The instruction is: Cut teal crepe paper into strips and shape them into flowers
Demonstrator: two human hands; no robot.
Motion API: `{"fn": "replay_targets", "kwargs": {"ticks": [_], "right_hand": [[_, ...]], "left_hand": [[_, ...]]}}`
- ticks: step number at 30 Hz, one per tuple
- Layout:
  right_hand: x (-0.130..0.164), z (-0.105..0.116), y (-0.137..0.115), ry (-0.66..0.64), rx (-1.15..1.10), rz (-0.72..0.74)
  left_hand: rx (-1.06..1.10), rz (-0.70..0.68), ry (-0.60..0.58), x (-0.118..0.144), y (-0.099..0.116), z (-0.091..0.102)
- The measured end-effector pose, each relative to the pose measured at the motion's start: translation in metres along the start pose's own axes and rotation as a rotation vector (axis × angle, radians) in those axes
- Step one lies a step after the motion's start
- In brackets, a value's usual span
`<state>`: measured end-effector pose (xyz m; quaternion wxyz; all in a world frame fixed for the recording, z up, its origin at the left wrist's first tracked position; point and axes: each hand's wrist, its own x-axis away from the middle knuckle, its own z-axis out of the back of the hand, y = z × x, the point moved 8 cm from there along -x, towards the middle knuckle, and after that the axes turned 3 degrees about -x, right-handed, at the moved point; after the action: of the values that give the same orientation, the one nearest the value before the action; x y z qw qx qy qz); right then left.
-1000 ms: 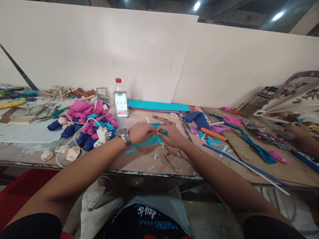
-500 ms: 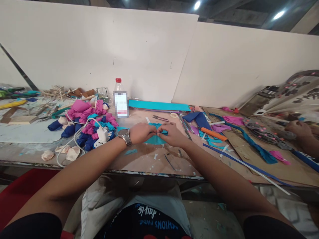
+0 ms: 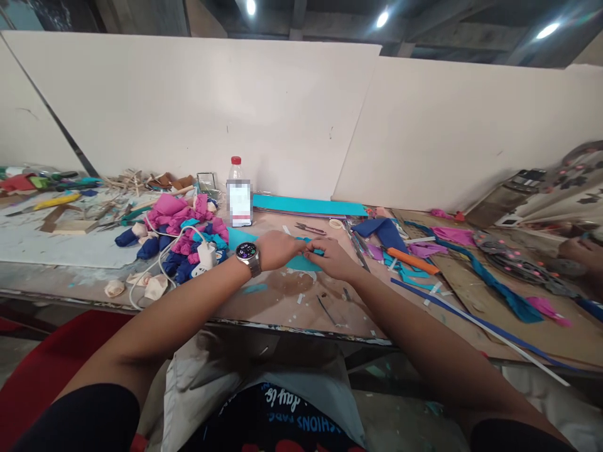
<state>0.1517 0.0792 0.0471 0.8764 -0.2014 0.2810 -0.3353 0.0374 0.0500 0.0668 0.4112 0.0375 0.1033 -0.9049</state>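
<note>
My left hand (image 3: 279,248), with a wristwatch (image 3: 247,253) on its wrist, and my right hand (image 3: 330,256) meet over a piece of turquoise crepe paper (image 3: 301,262) on the worktable (image 3: 277,301). The fingertips of both hands pinch and fold the paper between them. The paper lies partly flat on the table and partly hidden under my fingers. A small pair of scissors (image 3: 307,228) lies just beyond my hands.
A pile of pink, blue and turquoise paper rolls (image 3: 181,235) with a white charger (image 3: 206,254) lies left. A water bottle (image 3: 238,194) and turquoise sheets (image 3: 308,205) stand behind. An orange tool (image 3: 412,260) and paper strips lie right. Another person's hand (image 3: 580,251) works at far right.
The view has shifted a little up and right. My hands have stayed together on the turquoise paper, drawing it slightly closer and bunching it between the fingers.
</note>
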Motion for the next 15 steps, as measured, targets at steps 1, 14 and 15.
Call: {"fn": "replay_targets", "kwargs": {"ticks": [1,14,15], "right_hand": [[0.0,0.0,0.002,0.008,0.014,0.002],[0.0,0.0,0.013,0.07,0.089,-0.035],[0.0,0.0,0.013,0.069,0.079,-0.034]], "left_hand": [[-0.015,0.026,0.015,0.0,-0.001,0.006],[-0.141,0.687,0.418,0.133,-0.166,0.148],[-0.138,0.759,0.378,0.15,-0.195,0.141]]}}
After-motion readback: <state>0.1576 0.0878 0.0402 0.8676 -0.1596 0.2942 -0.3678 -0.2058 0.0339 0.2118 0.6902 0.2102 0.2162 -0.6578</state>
